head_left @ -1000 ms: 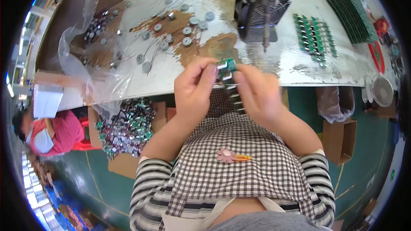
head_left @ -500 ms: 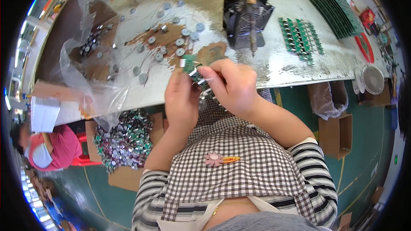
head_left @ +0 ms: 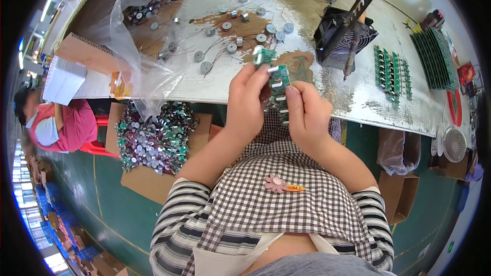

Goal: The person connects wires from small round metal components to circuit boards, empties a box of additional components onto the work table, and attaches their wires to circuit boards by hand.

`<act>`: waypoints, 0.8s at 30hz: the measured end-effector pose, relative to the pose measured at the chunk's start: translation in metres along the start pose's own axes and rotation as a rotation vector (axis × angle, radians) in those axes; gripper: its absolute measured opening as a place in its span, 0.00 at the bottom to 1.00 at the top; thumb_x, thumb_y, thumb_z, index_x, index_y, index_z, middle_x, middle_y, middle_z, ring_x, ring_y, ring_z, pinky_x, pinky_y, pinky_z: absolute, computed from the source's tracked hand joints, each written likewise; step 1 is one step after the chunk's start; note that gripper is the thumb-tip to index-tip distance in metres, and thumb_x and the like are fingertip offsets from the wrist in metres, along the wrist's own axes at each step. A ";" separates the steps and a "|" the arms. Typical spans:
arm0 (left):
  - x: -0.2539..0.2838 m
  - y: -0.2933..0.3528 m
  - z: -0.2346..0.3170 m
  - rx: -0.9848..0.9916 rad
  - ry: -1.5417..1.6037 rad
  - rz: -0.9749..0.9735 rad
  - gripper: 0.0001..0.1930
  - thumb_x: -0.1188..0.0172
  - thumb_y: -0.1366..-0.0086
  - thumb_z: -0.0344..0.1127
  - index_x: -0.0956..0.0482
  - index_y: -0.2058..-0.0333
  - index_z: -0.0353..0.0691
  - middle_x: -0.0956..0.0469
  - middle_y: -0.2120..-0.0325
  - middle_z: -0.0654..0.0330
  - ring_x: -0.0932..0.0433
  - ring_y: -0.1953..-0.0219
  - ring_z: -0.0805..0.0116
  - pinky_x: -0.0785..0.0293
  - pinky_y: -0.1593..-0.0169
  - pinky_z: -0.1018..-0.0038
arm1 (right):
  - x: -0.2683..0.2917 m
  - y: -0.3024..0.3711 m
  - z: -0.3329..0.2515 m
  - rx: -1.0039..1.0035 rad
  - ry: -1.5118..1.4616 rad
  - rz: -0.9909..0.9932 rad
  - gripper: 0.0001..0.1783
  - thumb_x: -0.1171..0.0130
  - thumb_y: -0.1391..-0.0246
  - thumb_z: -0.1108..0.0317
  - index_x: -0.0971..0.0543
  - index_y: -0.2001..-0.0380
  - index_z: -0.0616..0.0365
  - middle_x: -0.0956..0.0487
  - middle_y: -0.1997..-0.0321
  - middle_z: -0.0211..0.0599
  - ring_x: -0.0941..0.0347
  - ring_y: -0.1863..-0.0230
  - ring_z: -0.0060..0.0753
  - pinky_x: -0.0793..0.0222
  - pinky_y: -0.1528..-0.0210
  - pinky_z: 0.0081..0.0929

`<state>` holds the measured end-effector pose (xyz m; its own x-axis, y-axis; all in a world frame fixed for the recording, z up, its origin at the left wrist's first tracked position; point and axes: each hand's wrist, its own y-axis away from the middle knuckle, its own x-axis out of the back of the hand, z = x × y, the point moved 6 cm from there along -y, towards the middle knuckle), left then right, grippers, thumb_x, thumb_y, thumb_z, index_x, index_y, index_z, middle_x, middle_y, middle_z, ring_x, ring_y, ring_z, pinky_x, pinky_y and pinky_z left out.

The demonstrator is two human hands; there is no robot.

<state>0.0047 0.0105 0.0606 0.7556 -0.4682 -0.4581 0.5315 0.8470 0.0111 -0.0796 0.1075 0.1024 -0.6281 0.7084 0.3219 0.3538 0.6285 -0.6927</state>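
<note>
A strip of small green circuit boards (head_left: pixel 279 77) with silvery metal parts is held up in front of my apron, just off the table's front edge. My right hand (head_left: pixel 310 115) is closed on it, thumb pressed on its lower right side. My left hand (head_left: pixel 246 99) is closed too, its thumb and fingers at the strip's left edge. From its fingertips a small green circuit board (head_left: pixel 264 56) with a pale part sticks up, slightly blurred. My left fingers hide the lower part of this piece.
Several small round motors (head_left: pixel 226 26) with thin wires lie across the worktable (head_left: pixel 327 89). A soldering iron (head_left: pixel 352 53) stands before a black fan (head_left: pixel 332 33). Board strips (head_left: pixel 393 74) and stacked green panels (head_left: pixel 434 59) lie right. A heaped carton (head_left: pixel 153 140) stands lower left; a person (head_left: pixel 66 125) sits beyond.
The view has shifted, so the table appears further left and lower. My hands have turned the strip more upright, and a small board now shows apart from it at my left fingertips.
</note>
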 end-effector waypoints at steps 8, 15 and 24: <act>-0.007 0.010 -0.008 -0.024 0.051 -0.111 0.13 0.54 0.30 0.42 0.28 0.65 0.39 0.28 0.75 0.68 0.32 0.74 0.81 0.35 0.69 0.83 | 0.012 -0.006 0.008 0.095 0.090 0.028 0.04 0.39 0.51 0.77 0.25 0.75 0.61 0.28 0.85 0.35 0.33 0.87 0.32 0.37 0.84 0.25; -0.004 0.015 -0.011 0.020 -0.159 -0.148 0.13 0.53 0.31 0.41 0.26 0.65 0.37 0.28 0.73 0.67 0.32 0.67 0.80 0.35 0.64 0.79 | 0.013 -0.015 0.008 -0.011 0.162 0.108 0.05 0.40 0.46 0.71 0.22 0.73 0.61 0.24 0.81 0.32 0.32 0.83 0.18 0.36 0.80 0.19; 0.005 0.013 -0.015 0.103 0.202 -0.082 0.13 0.52 0.32 0.38 0.25 0.72 0.36 0.28 0.79 0.68 0.33 0.76 0.83 0.36 0.72 0.82 | -0.015 0.023 0.023 -0.300 -0.205 -0.073 0.08 0.50 0.39 0.70 0.27 0.65 0.65 0.28 0.80 0.28 0.37 0.83 0.13 0.42 0.81 0.11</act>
<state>0.0102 0.0230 0.0454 0.6220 -0.4652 -0.6298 0.6317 0.7734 0.0526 -0.0777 0.1044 0.0670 -0.7742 0.5984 0.2060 0.4716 0.7626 -0.4427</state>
